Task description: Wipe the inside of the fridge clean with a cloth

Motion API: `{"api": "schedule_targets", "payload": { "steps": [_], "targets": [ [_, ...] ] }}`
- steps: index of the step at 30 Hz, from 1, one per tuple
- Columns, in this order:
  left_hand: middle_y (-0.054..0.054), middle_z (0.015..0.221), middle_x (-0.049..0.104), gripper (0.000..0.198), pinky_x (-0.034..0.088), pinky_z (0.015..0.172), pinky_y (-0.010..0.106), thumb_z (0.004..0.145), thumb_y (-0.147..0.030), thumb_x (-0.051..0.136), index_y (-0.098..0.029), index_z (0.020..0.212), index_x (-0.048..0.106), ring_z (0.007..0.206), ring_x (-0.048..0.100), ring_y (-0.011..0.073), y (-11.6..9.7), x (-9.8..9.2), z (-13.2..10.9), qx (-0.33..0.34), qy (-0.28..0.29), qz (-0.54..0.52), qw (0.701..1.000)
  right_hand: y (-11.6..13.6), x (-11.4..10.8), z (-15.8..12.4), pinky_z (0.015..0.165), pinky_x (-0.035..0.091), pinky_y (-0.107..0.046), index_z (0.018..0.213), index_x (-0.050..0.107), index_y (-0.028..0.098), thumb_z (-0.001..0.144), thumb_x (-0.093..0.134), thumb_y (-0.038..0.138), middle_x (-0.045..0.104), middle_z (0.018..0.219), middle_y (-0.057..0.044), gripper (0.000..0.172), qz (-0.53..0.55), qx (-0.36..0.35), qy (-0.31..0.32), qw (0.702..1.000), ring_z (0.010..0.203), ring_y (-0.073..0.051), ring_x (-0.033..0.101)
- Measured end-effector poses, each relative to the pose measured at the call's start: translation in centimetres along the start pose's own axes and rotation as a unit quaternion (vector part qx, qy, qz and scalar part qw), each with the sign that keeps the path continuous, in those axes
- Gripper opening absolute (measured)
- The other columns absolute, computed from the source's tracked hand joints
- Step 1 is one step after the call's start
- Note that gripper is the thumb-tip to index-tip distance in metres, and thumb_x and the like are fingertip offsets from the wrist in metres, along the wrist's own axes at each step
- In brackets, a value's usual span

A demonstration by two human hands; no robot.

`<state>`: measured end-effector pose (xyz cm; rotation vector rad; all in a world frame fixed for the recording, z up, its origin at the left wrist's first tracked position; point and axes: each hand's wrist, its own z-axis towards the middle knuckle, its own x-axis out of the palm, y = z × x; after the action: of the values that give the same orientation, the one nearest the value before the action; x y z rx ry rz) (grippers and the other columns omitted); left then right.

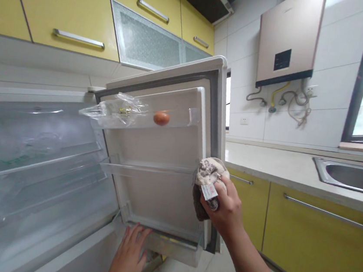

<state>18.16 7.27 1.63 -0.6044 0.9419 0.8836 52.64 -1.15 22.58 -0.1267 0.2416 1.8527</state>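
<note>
An open fridge door (171, 169) stands in front of me, its inner side facing me. My right hand (225, 208) is closed on a crumpled brown and white cloth (207, 178) with a small tag, pressed against the door's right edge. My left hand (129, 254) lies flat with fingers stretched out on the bottom of the door, by the lower fridge sill. In the top door shelf (183, 118) sit a brown egg (161, 118) and a clear plastic bag (119, 110).
The fridge interior (33, 167) at left has clear shelves and drawers. Yellow wall cabinets (68, 5) hang above. To the right run a pale counter (270, 163), a steel sink (354, 175), yellow base cabinets (317, 238) and a wall water heater (289, 39).
</note>
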Motion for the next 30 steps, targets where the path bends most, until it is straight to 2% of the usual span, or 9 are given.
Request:
{"api": "schedule_targets", "payload": {
  "steps": [2, 4, 11, 13, 15, 18, 22, 26, 30],
  "targets": [
    [0.005, 0.15, 0.064, 0.066, 0.038, 0.13, 0.061, 0.084, -0.012, 0.052, -0.033, 0.146, 0.06, 0.15, 0.051, 0.0302, 0.0, 0.2, -0.1, -0.001, -0.007, -0.001, 1.0, -0.3, 0.4, 0.8, 0.092, 0.061, -0.049, 0.116, 0.066, 0.028, 0.083, 0.075, 0.03, 0.067, 0.129, -0.014, 0.034, -0.006, -0.005, -0.041, 0.999, 0.112, -0.033, 0.067],
    [0.006, 0.151, 0.064, 0.067, 0.037, 0.131, 0.061, 0.083, -0.011, 0.053, -0.032, 0.146, 0.061, 0.151, 0.051, 0.0306, -0.2, 0.1, -0.1, -0.005, -0.008, -0.005, 1.0, -0.1, 0.6, 3.4, 0.096, 0.06, -0.05, 0.116, 0.066, 0.028, 0.084, 0.073, 0.028, 0.069, 0.127, -0.013, 0.033, 0.01, 0.007, -0.067, 0.998, 0.115, -0.032, 0.067],
    [0.009, 0.153, 0.061, 0.066, 0.031, 0.133, 0.06, 0.083, -0.011, 0.05, -0.025, 0.146, 0.061, 0.151, 0.049, 0.0306, -2.0, -1.6, 0.6, -0.029, 0.03, -0.028, 0.999, 0.7, 0.3, 16.6, 0.105, 0.056, -0.05, 0.114, 0.068, 0.026, 0.087, 0.069, 0.029, 0.073, 0.128, -0.013, 0.027, 0.054, 0.01, -0.124, 0.991, 0.122, -0.031, 0.067],
    [0.01, 0.152, 0.062, 0.066, 0.03, 0.134, 0.06, 0.083, -0.011, 0.05, -0.024, 0.147, 0.061, 0.151, 0.049, 0.0306, -2.5, -2.1, 1.0, -0.036, 0.038, -0.031, 0.998, 0.3, 0.3, 18.2, 0.103, 0.056, -0.048, 0.114, 0.068, 0.025, 0.085, 0.069, 0.029, 0.074, 0.125, -0.012, 0.029, 0.053, 0.006, -0.111, 0.992, 0.119, -0.03, 0.067],
    [0.009, 0.151, 0.062, 0.066, 0.029, 0.134, 0.059, 0.083, -0.011, 0.05, -0.026, 0.147, 0.061, 0.149, 0.05, 0.0295, -2.9, -2.4, 1.3, -0.038, 0.041, -0.035, 0.998, -0.5, 0.5, 18.0, 0.102, 0.056, -0.046, 0.113, 0.067, 0.025, 0.086, 0.067, 0.029, 0.074, 0.124, -0.012, 0.028, 0.057, -0.003, -0.088, 0.995, 0.118, -0.03, 0.067],
    [0.008, 0.148, 0.063, 0.065, 0.028, 0.134, 0.058, 0.085, -0.01, 0.049, -0.027, 0.147, 0.06, 0.146, 0.052, 0.0277, -3.5, -2.4, 1.8, -0.035, 0.032, -0.039, 0.998, -2.4, 1.3, 14.8, 0.101, 0.056, -0.045, 0.112, 0.067, 0.024, 0.087, 0.066, 0.031, 0.072, 0.126, -0.012, 0.025, 0.063, -0.014, -0.047, 0.997, 0.117, -0.029, 0.067],
    [0.008, 0.147, 0.062, 0.067, 0.028, 0.133, 0.057, 0.085, -0.01, 0.049, -0.029, 0.15, 0.057, 0.146, 0.05, 0.0278, -3.9, -2.3, 2.2, -0.029, 0.025, -0.034, 0.999, -5.7, 2.9, 7.0, 0.103, 0.058, -0.048, 0.116, 0.068, 0.022, 0.084, 0.07, 0.033, 0.072, 0.126, -0.014, 0.034, 0.081, 0.003, 0.001, 0.997, 0.12, -0.03, 0.067],
    [0.007, 0.146, 0.062, 0.069, 0.026, 0.133, 0.057, 0.086, -0.01, 0.05, -0.03, 0.152, 0.055, 0.146, 0.048, 0.0276, -4.1, -2.3, 2.3, -0.024, 0.022, -0.031, 0.999, -8.3, 4.5, -2.5, 0.109, 0.056, -0.053, 0.117, 0.071, 0.021, 0.08, 0.073, 0.033, 0.073, 0.128, -0.014, 0.038, 0.11, 0.075, 0.074, 0.988, 0.125, -0.031, 0.067],
    [0.008, 0.147, 0.061, 0.069, 0.024, 0.133, 0.056, 0.087, -0.011, 0.051, -0.03, 0.154, 0.052, 0.146, 0.048, 0.0284, -4.2, -2.1, 2.5, -0.023, 0.016, -0.027, 0.999, -8.5, 5.6, -11.8, 0.115, 0.052, -0.058, 0.116, 0.074, 0.021, 0.075, 0.075, 0.035, 0.072, 0.136, -0.016, 0.043, 0.141, 0.188, 0.135, 0.963, 0.132, -0.035, 0.064]
  ]
}}
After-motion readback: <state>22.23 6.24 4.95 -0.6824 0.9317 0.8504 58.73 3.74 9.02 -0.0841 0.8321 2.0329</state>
